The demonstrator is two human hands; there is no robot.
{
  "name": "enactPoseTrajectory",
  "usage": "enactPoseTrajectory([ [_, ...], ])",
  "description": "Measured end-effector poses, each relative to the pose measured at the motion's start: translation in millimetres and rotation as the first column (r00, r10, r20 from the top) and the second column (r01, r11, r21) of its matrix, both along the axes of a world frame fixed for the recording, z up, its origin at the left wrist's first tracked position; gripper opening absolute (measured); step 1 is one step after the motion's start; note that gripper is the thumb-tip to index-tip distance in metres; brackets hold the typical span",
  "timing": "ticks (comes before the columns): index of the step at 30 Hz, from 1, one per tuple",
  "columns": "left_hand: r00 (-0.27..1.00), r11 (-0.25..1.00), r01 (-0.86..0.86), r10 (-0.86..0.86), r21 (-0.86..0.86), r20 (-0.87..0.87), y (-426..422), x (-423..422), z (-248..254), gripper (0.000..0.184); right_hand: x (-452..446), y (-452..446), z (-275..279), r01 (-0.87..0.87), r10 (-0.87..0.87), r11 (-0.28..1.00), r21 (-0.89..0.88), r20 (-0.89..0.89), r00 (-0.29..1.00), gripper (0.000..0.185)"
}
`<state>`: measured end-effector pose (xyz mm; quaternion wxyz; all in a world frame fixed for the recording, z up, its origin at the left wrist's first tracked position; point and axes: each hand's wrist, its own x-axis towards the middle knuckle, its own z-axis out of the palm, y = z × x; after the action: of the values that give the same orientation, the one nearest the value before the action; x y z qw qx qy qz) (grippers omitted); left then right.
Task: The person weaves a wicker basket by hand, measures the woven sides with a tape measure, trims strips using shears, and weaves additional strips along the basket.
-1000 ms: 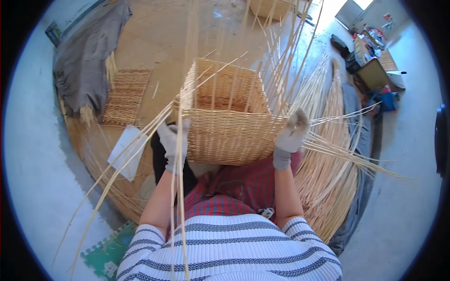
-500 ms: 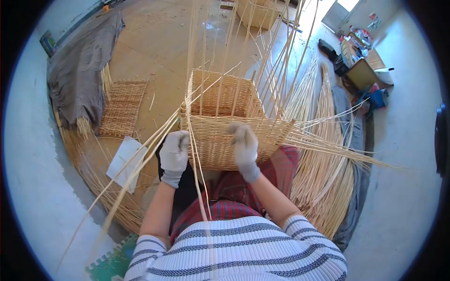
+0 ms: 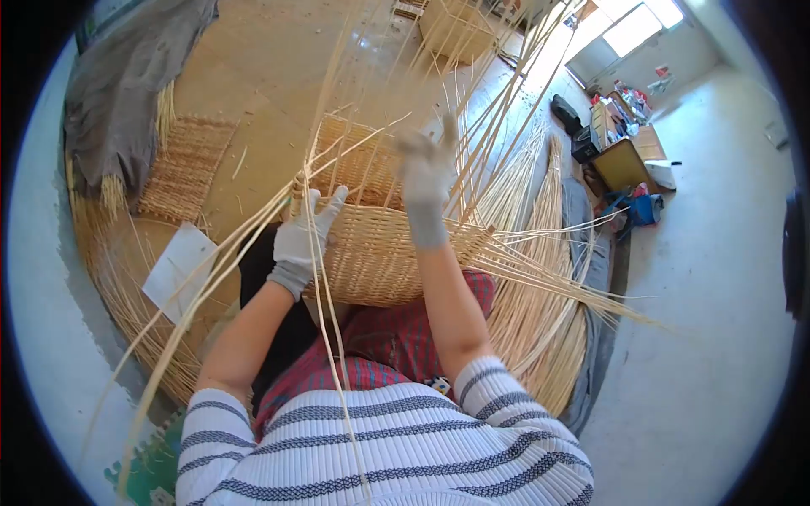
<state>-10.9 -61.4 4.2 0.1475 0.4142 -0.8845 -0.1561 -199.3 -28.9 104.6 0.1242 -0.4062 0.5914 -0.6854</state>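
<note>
A woven basket (image 3: 371, 257) rests on the lap, tall thin stakes rising from its rim. My gloved left hand (image 3: 305, 240) is at the basket's near left corner, thumb and forefinger apart around the rim, beside long loose strands (image 3: 221, 257) that run down to the left. Its lower fingers are partly hidden. My gloved right hand (image 3: 428, 169) is raised above the near rim among the upright stakes. Motion blurs its fingers, and what they hold, if anything, cannot be made out. More strands (image 3: 548, 274) stick out from the basket's right corner.
Bundles of long pale strands (image 3: 536, 346) lie on the right. A woven mat (image 3: 187, 169), a white sheet (image 3: 180, 271) and a grey cloth (image 3: 126, 93) over more strands are on the left. Another basket (image 3: 456, 32) stands at the far side; a cluttered cabinet (image 3: 624, 164) is at the back right.
My right hand has moved from the basket's right corner across its front, then up above the rim. My left hand has risen to the rim and spread its thumb and forefinger. The view has shifted.
</note>
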Motion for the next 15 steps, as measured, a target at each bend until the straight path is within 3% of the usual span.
enactPoseTrajectory([
  [1,0.999,0.999,0.038,-0.039,-0.032,-0.038,-4,4,-13,0.082,-9,35,-36,0.041,-0.047,0.998,0.043,0.155,0.987,0.035],
  [2,0.994,0.995,0.072,-0.078,-0.069,-0.079,-5,2,-21,0.078,-17,60,-94,0.049,-0.038,0.998,-0.037,0.274,0.961,0.03],
  [3,0.993,0.998,0.06,-0.06,0.001,-0.098,-5,1,-15,0.072,-18,81,-136,0.071,-0.02,0.991,-0.118,0.385,0.923,0.026],
  [5,0.995,0.997,0.036,-0.043,-0.072,-0.094,-9,-3,-17,0.072,9,117,-142,-0.067,0.034,0.975,0.211,0.154,0.987,0.023],
  [6,0.997,0.988,0.039,-0.048,-0.15,-0.056,-3,1,-20,0.072,25,115,-109,-0.031,0.071,0.962,0.27,-0.14,0.988,0.023],
  [7,0.994,0.995,0.037,-0.047,-0.095,-0.103,-1,1,-17,0.071,33,94,-69,0.014,0.122,0.952,0.305,-0.422,0.898,0.024],
  [9,0.994,0.997,0.04,-0.046,-0.065,-0.097,3,2,-6,0.071,38,38,-48,0.106,0.025,0.956,0.274,-0.434,0.901,0.027],
  [11,0.995,1.0,0.014,-0.016,-0.027,-0.103,10,3,0,0.07,11,-6,-48,0.17,0.386,0.665,0.728,-0.529,0.756,0.031],
  [12,0.995,1.0,0.021,-0.023,-0.022,-0.102,15,4,2,0.07,11,-12,-48,0.174,0.383,0.66,0.731,-0.526,0.759,0.031],
  [14,0.935,0.99,-0.023,-0.028,-0.139,-0.353,25,-5,6,0.066,13,-21,-38,0.208,0.362,0.627,0.751,-0.516,0.776,0.033],
  [15,0.885,0.962,0.037,-0.158,-0.271,-0.438,23,-13,4,0.055,12,-8,-41,0.098,0.261,0.75,0.654,-0.429,0.865,0.035],
])
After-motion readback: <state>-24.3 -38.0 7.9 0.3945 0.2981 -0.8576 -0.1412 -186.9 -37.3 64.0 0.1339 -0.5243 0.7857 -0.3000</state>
